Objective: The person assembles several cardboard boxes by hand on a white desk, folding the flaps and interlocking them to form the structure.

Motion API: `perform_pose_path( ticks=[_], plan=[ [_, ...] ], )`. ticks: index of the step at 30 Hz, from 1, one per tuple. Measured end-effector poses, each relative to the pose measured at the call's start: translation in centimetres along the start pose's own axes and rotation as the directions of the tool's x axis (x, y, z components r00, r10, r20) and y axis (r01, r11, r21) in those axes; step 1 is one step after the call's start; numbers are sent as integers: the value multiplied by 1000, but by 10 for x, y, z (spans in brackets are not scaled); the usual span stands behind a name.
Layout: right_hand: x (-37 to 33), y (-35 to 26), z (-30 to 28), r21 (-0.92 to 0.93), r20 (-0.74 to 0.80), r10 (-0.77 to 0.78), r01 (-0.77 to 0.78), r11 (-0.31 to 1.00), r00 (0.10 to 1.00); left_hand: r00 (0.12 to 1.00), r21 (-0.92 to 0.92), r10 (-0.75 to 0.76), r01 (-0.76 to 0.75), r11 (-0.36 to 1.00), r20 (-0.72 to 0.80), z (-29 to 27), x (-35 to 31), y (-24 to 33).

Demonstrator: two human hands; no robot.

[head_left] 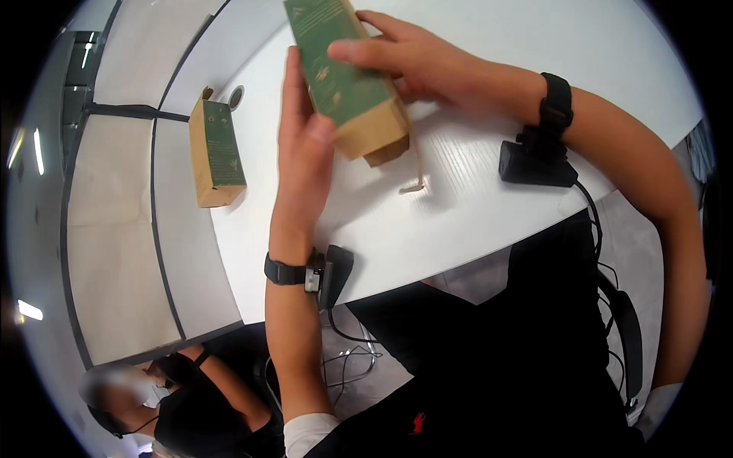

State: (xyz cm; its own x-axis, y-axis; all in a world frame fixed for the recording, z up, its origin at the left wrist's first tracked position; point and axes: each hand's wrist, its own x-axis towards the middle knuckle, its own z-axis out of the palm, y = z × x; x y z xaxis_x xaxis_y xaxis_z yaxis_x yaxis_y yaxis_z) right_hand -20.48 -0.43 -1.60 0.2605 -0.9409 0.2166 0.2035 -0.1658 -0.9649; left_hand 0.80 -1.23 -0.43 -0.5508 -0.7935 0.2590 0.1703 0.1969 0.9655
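Between my two hands is a long green and brown cardboard box (345,80), tilted above the white table. Its brown end points toward me, with a flap or inner piece (388,151) sticking out there. My left hand (304,149) presses along the box's left side, thumb at the lower edge. From the right, my right hand (431,65) grips it, with the thumb on the green face and the other fingers partly hidden behind. A thin cord (418,164) hangs near the brown end, its tip close to the tabletop.
A similar green and brown box (219,149) stands on the table (489,214) at the left, near a round cable hole (237,97). Pale partition panels (114,168) border that side. Black devices are strapped to both wrists, trailing cables. Another person (206,404) sits at the lower left.
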Motion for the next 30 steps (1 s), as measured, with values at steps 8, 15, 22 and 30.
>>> perform_pose_path(
  ticks=[8, 15, 22, 30],
  plan=[
    [-4, -9, 3, 0, -43, -68, 68, 998, 997, 992, -31, 73, -76, 997, -98, -6, -1, 1],
    [14, -5, -13, -650, 326, -778, 725, 227, 537, 972, 632, 132, 22, 774, -195, -14, -13, 20],
    [11, 3, -9, -458, 356, -666, 743, 487, 656, 831, 934, 527, -27, 356, -177, -33, -5, 20],
    [7, 19, -12, -553, 65, -468, 422, 719, 882, 897, 341, 396, -317, 885, -196, -6, -1, 23]
  ],
)
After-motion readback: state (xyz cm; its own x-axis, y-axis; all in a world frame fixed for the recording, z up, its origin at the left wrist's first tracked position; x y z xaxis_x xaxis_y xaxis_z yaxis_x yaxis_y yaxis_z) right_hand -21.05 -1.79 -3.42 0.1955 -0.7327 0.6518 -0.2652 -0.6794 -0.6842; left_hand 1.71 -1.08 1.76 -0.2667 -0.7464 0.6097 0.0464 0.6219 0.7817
